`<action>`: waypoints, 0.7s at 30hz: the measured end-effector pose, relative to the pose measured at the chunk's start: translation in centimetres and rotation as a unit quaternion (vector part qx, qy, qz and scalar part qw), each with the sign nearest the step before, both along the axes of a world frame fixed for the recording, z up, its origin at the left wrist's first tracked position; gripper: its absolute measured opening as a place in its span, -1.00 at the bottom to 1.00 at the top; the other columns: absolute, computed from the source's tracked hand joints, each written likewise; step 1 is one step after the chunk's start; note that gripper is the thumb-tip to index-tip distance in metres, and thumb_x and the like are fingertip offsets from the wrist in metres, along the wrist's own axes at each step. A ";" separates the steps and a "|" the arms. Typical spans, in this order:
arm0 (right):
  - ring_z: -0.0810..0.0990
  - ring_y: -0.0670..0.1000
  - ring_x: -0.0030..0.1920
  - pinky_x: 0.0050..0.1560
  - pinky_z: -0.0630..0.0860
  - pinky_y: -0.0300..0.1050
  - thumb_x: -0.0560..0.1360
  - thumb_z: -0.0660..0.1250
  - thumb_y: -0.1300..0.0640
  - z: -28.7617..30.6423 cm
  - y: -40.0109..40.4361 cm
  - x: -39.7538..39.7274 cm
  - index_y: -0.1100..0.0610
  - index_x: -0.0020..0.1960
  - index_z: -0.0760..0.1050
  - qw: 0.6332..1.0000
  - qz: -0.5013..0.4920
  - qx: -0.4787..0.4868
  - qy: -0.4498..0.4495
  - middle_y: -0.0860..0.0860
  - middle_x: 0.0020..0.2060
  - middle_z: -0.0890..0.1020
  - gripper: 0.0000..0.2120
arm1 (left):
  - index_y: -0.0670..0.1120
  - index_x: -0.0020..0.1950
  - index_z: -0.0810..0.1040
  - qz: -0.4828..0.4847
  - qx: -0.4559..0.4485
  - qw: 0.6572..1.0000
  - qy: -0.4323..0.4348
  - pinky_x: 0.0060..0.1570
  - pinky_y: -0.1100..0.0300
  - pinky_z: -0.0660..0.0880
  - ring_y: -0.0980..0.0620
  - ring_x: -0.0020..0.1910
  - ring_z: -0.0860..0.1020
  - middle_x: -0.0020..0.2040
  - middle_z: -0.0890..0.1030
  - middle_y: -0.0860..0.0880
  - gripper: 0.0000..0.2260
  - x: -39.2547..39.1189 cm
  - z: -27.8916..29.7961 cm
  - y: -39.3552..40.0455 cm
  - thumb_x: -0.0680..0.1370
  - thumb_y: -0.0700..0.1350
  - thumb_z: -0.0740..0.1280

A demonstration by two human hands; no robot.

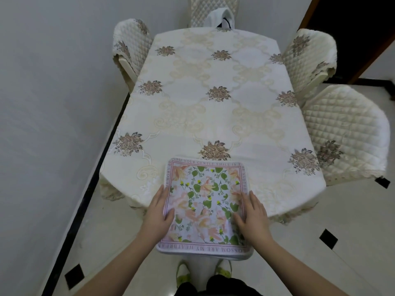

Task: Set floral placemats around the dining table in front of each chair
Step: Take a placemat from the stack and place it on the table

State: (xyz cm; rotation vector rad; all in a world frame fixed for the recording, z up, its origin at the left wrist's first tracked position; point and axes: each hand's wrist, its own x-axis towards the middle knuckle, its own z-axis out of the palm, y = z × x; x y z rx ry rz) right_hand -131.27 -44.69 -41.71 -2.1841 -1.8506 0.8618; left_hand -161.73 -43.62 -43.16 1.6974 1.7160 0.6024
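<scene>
A stack of floral placemats (204, 201), white with green leaves, peach flowers and a pink lettered border, sits at the near end of the dining table (215, 120), its near half sticking out past the table's edge. My left hand (159, 210) grips the stack's left edge, thumb on top. My right hand (251, 214) grips the right edge the same way. The table wears a cream cloth with brown flower motifs.
Quilted cream chairs stand around the table: one at the far left (130, 48), one at the far end (211, 11), two on the right (307, 58) (344, 135). A wall runs close along the left. My feet in green slippers (183, 272) stand on the tiled floor.
</scene>
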 end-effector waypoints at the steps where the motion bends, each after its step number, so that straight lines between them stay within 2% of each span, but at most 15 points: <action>1: 0.07 0.05 0.56 0.54 0.04 0.02 0.59 0.26 -0.05 0.4 0.0 0.0 0.00 0.60 0.00 0.999 -0.019 0.009 0.036 0.03 0.59 0.07 -0.32 | 0.00 0.61 0.15 0.027 -0.015 0.998 -0.055 0.49 0.14 0.15 0.17 0.53 0.14 0.56 0.17 0.13 -0.40 0.1 0.4 0.0 0.62 -0.18 0.31; 3: 0.18 0.00 0.53 0.50 0.17 -0.02 0.60 0.28 0.02 1.5 0.1 0.2 0.02 0.59 0.01 0.989 -0.066 0.022 0.130 -0.02 0.57 0.14 -0.32 | -0.01 0.62 0.14 0.097 -0.065 0.978 -0.175 0.44 0.14 0.25 0.18 0.49 0.22 0.52 0.25 0.14 -0.40 0.1 1.3 0.4 0.63 -0.22 0.31; 6: 0.42 -0.01 0.39 0.34 0.46 0.05 0.58 0.32 0.05 2.9 0.3 0.6 -0.05 0.60 -0.08 0.968 -0.115 0.007 0.221 -0.11 0.52 0.23 -0.24 | -0.02 0.63 0.07 0.185 -0.141 0.905 -0.356 0.37 0.04 0.37 0.08 0.48 0.31 0.53 0.30 0.04 -0.35 -0.3 1.8 1.3 0.62 -0.26 0.31; 8: 0.55 0.02 0.28 0.22 0.56 0.11 0.57 0.34 0.06 3.4 0.4 0.9 -0.09 0.60 -0.08 0.955 -0.143 -0.041 0.257 -0.08 0.47 0.35 -0.22 | -0.05 0.57 0.24 0.193 -0.186 0.871 -0.411 0.31 -0.09 0.47 -0.05 0.39 0.47 0.47 0.44 -0.06 -0.45 -0.7 1.8 1.7 0.62 -0.28 0.31; 10: 0.65 0.02 0.11 0.07 0.63 0.09 0.58 0.32 0.11 3.9 0.5 1.0 -0.09 0.58 0.02 0.934 -0.169 -0.091 0.300 -0.03 0.26 0.56 -0.31 | -0.02 0.36 0.50 0.164 -0.216 0.868 -0.417 0.15 -0.13 0.59 -0.15 0.21 0.63 0.30 0.61 -0.11 -0.64 -0.8 2.2 1.9 0.62 -0.33 0.28; 12: 0.70 -0.03 -0.04 -0.16 0.64 -0.10 0.60 0.28 0.20 4.6 0.3 1.0 -0.11 0.55 0.08 0.925 -0.165 -0.113 0.324 -0.05 0.06 0.64 -0.37 | 0.04 0.26 0.55 0.155 -0.228 0.879 -0.390 0.09 -0.19 0.60 -0.18 0.11 0.67 0.22 0.66 -0.13 -0.66 -0.9 2.3 1.9 0.63 -0.35 0.26; 14: 0.70 -0.08 -0.10 -0.27 0.59 -0.22 0.61 0.25 0.25 5.1 0.1 0.7 -0.13 0.54 0.06 0.925 -0.159 -0.109 0.329 -0.09 -0.01 0.64 -0.36 | 0.08 0.30 0.51 0.147 -0.226 0.904 -0.332 0.04 -0.21 0.62 -0.17 0.02 0.70 0.17 0.68 -0.12 -0.64 -1.0 2.5 2.0 0.63 -0.32 0.26; 17: 0.71 -0.09 -0.16 -0.29 0.60 -0.20 0.60 0.26 0.26 5.5 -0.3 0.3 -0.15 0.55 0.07 0.919 -0.178 -0.099 0.336 -0.08 -0.04 0.66 -0.34 | 0.05 0.38 0.45 0.130 -0.210 0.932 -0.267 -0.06 -0.16 0.65 -0.11 -0.09 0.72 0.08 0.70 -0.09 -0.62 -1.1 2.8 2.0 0.62 -0.27 0.29; 21: 0.73 -0.04 -0.14 -0.11 0.67 0.03 0.58 0.31 0.18 6.2 -0.5 0.2 -0.13 0.57 0.10 0.915 -0.200 -0.065 0.345 -0.01 0.00 0.69 -0.33 | 0.05 0.37 0.45 0.110 -0.173 0.945 -0.254 -0.08 -0.12 0.66 -0.04 -0.13 0.73 0.09 0.70 -0.08 -0.62 -1.2 4.7 2.3 0.62 -0.29 0.29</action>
